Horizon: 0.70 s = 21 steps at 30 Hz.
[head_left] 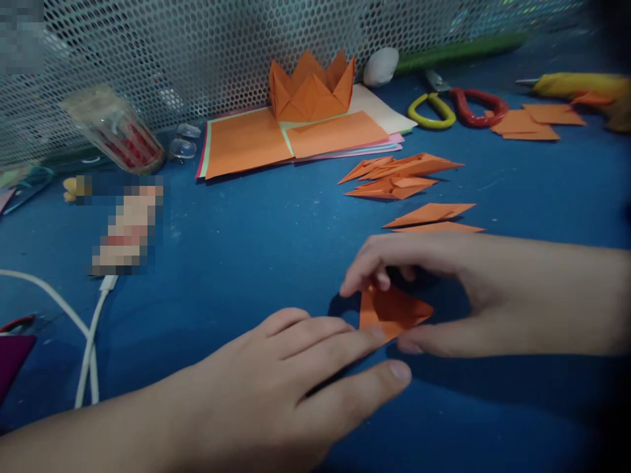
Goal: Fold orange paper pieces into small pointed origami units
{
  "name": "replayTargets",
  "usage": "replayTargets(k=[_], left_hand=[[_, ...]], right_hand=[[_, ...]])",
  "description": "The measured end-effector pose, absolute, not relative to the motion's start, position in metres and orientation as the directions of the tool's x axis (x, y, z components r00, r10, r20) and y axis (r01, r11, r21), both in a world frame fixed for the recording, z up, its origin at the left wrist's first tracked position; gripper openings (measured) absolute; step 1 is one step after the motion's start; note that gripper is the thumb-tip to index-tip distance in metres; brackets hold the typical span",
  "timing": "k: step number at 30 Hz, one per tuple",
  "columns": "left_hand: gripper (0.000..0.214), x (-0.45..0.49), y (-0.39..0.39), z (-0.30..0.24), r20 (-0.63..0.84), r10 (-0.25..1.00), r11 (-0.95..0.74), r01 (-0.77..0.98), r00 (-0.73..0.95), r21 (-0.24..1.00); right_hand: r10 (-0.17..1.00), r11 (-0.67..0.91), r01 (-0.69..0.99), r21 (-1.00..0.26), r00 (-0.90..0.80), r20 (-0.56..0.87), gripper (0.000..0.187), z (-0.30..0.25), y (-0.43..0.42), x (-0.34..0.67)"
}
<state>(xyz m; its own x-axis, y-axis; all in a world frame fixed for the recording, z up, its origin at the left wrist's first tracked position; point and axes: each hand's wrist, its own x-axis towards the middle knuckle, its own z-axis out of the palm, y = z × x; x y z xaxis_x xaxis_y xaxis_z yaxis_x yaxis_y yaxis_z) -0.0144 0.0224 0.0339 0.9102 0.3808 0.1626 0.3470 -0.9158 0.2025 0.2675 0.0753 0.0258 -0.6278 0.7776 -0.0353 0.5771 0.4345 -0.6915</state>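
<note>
A small folded orange paper piece (392, 310) lies on the blue table (246, 249) near the front. My right hand (444, 295) curls over it, fingertips and thumb pinching its edges. My left hand (296, 374) lies flat beside it, its fingertips pressing the paper's lower left corner. Part of the paper is hidden under my right fingers.
Several folded orange pieces (399, 177) lie behind my hands. A stack of coloured sheets (296, 138) carries an orange paper crown (310, 89). Scissors (458, 105), orange offcuts (532, 121), a clear jar (116, 131) on its side, a white cable (89, 341) and a mesh wall (197, 46) surround them.
</note>
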Motion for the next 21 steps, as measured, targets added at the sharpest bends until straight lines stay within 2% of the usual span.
replayTargets(k=[2, 5, 8, 10, 12, 14, 15, 18, 21], left_hand=[[0.038, -0.015, 0.023, 0.036, 0.161, 0.354, -0.924, 0.317, 0.922, 0.215], [0.038, -0.012, 0.026, 0.040, 0.187, 0.319, -0.935, 0.275, 0.929, 0.225], [0.042, -0.009, 0.031, 0.042, 0.227, 0.265, -0.943, 0.202, 0.937, 0.266], [0.040, -0.008, 0.032, 0.041, 0.244, 0.242, -0.943, 0.168, 0.939, 0.287], [0.034, -0.008, 0.030, 0.039, 0.242, 0.290, -0.936, 0.221, 0.926, 0.275], [0.032, -0.008, 0.027, 0.037, 0.235, 0.407, -0.905, 0.356, 0.882, 0.232], [0.033, -0.008, 0.025, 0.035, 0.240, 0.424, -0.902, 0.383, 0.873, 0.198], [0.033, -0.007, 0.024, 0.033, 0.200, 0.371, -0.929, 0.365, 0.907, 0.068], [0.037, -0.007, 0.024, 0.032, 0.166, 0.306, -0.951, 0.308, 0.938, 0.011]], right_hand=[[0.665, 0.402, 0.485, -0.777, -0.738, -0.116, 0.031, 0.027, 0.074, 0.260], [0.576, 0.458, 0.369, -0.809, -0.816, -0.046, 0.018, 0.028, 0.073, 0.256], [0.467, 0.656, 0.249, -0.712, -0.876, 0.123, 0.027, 0.026, 0.074, 0.255], [0.428, 0.744, 0.224, -0.630, -0.883, 0.191, 0.026, 0.024, 0.076, 0.256], [0.489, 0.749, 0.281, -0.601, -0.846, 0.213, 0.025, 0.019, 0.078, 0.256], [0.598, 0.698, 0.376, -0.610, -0.775, 0.207, 0.042, 0.014, 0.080, 0.255], [0.639, 0.673, 0.415, -0.612, -0.743, 0.199, 0.051, 0.012, 0.080, 0.255], [0.692, 0.651, 0.486, -0.583, -0.695, 0.194, 0.055, 0.007, 0.079, 0.253], [0.693, 0.676, 0.494, -0.547, -0.679, 0.242, 0.042, 0.005, 0.076, 0.249]])
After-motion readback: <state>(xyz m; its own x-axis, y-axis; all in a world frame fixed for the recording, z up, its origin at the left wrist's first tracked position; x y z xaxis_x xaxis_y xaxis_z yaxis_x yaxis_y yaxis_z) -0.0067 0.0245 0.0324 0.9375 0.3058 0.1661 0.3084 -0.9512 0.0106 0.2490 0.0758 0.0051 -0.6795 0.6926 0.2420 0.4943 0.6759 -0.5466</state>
